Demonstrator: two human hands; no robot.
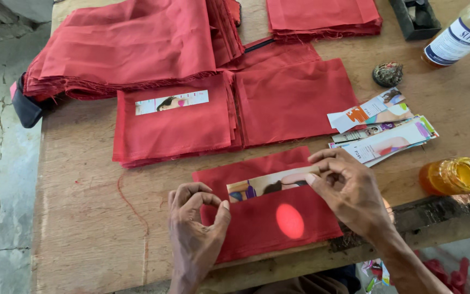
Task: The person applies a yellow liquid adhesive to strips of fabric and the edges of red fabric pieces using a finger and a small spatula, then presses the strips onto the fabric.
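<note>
A small red cloth piece [270, 220] lies at the table's near edge with a printed paper strip [267, 185] set across its middle. My left hand [194, 231] presses its thumb and fingertips on the cloth's left edge. My right hand [349, 188] pinches the strip's right end with thumb and forefinger. Neither hand lifts anything off the wooden table [82, 218].
Two stacks of red cloth [180, 128] [295, 100] lie behind, one carrying another paper strip [171, 102]. Larger red piles [126, 43] [322, 16] sit at the back. Cut paper strips [382, 128], an amber jar [455, 175], a bottle [461, 35] and a dark lump [388, 74] stand at the right.
</note>
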